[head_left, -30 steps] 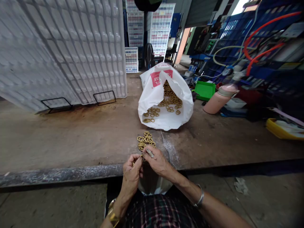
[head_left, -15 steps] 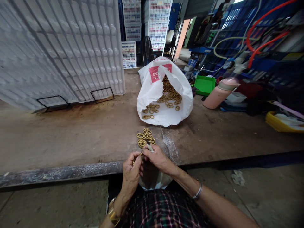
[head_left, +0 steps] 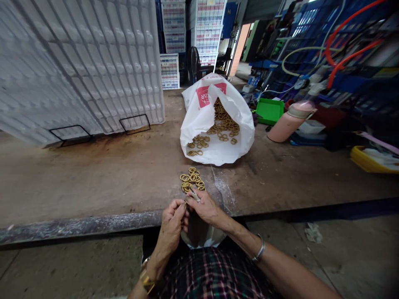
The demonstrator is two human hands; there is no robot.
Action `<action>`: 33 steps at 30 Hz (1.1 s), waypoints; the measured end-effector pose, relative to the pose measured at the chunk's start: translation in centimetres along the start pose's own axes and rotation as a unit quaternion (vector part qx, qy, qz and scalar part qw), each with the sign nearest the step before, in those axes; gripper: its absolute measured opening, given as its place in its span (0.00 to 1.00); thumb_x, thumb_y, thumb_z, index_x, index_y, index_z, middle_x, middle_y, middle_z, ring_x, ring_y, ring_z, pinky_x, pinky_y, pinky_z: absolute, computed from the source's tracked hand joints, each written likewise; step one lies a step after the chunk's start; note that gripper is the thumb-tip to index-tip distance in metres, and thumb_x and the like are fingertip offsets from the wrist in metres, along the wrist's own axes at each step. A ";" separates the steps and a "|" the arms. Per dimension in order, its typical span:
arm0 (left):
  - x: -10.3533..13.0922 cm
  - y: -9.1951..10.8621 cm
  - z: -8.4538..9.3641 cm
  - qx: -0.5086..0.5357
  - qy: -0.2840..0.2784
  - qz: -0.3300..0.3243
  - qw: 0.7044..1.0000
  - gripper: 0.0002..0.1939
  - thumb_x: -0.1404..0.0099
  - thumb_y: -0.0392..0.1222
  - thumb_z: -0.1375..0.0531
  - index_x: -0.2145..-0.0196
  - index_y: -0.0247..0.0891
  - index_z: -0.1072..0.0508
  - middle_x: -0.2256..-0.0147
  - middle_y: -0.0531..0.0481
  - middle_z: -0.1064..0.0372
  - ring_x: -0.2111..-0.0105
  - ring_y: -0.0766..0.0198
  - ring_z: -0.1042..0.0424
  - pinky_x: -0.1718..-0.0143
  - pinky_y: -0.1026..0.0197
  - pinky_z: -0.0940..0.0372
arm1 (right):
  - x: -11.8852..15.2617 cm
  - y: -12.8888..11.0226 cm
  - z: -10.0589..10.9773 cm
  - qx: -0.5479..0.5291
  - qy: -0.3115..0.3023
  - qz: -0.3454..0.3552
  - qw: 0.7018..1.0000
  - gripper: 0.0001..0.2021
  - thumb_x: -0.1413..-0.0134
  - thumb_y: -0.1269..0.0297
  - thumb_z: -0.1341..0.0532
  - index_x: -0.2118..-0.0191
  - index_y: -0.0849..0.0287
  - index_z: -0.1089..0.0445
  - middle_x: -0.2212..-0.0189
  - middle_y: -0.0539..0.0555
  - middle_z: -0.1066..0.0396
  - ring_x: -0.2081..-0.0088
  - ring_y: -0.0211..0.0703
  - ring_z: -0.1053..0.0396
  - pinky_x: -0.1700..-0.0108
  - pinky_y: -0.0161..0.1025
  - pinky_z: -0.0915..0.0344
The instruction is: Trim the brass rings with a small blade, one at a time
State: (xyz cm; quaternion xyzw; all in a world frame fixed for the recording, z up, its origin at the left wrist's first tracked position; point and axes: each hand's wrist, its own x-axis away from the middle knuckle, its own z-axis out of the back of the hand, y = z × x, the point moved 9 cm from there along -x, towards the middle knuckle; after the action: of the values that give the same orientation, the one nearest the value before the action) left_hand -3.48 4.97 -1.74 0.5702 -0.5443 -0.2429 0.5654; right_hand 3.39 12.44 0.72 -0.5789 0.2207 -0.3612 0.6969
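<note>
Both hands meet just over the table's front edge, fingertips nearly touching. My left hand (head_left: 174,218) is closed in a pinch; what it holds is hidden by the fingers. In my right hand (head_left: 204,205) is a small pale tool with a dark tip (head_left: 195,195), lying between thumb and fingers and pointing up and left. Just beyond the fingertips lies a small pile of brass-coloured rings (head_left: 191,178). Farther back, a white plastic bag (head_left: 215,155) lies open toward me with many more such rings (head_left: 226,120) inside.
White ribbed panels (head_left: 118,62) stand on black wire stands at the left of the brown table (head_left: 93,178). At the right are a green tray (head_left: 269,111), a pink bottle (head_left: 288,124) and a yellow tray (head_left: 368,161). Stacked crates (head_left: 207,37) and a fan (head_left: 193,64) are behind.
The tool in my right hand has tilted, its tip now farther left and lower. The ring that showed at my left fingers is now hidden. Both hands stay in nearly the same place.
</note>
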 end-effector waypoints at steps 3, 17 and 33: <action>0.0 0.0 -0.1 0.001 -0.004 -0.003 1.000 0.14 0.42 0.51 0.43 0.71 0.36 0.35 0.78 0.57 0.40 0.83 0.75 0.43 0.85 0.72 0.45 | 0.0 -0.1 0.0 0.002 0.002 0.001 1.000 0.08 0.51 0.64 0.48 0.78 0.59 0.42 0.83 0.44 0.44 0.79 0.32 0.47 0.76 0.30 0.49; 0.1 -0.2 -0.1 0.011 -0.017 -0.008 1.000 0.13 0.41 0.50 0.43 0.71 0.36 0.35 0.79 0.58 0.42 0.83 0.75 0.44 0.85 0.72 0.45 | 0.2 -0.1 -0.2 -0.024 -0.013 -0.002 1.000 0.12 0.47 0.60 0.49 0.76 0.60 0.39 0.81 0.46 0.41 0.77 0.32 0.43 0.74 0.30 0.47; 0.1 0.1 0.1 0.018 0.008 -0.015 1.000 0.15 0.42 0.52 0.42 0.71 0.37 0.37 0.80 0.58 0.40 0.83 0.74 0.43 0.84 0.71 0.45 | 1.9 0.4 -0.4 0.390 -0.018 0.072 0.918 0.10 0.52 0.73 0.49 0.64 0.60 0.35 0.72 0.52 0.31 0.71 0.38 0.37 0.70 0.34 0.50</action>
State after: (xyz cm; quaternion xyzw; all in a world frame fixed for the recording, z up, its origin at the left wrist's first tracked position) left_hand -3.59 4.88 -1.71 0.5900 -0.5351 -0.2368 0.5563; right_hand 4.44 10.82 0.45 -0.2499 0.0904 -0.3572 0.8954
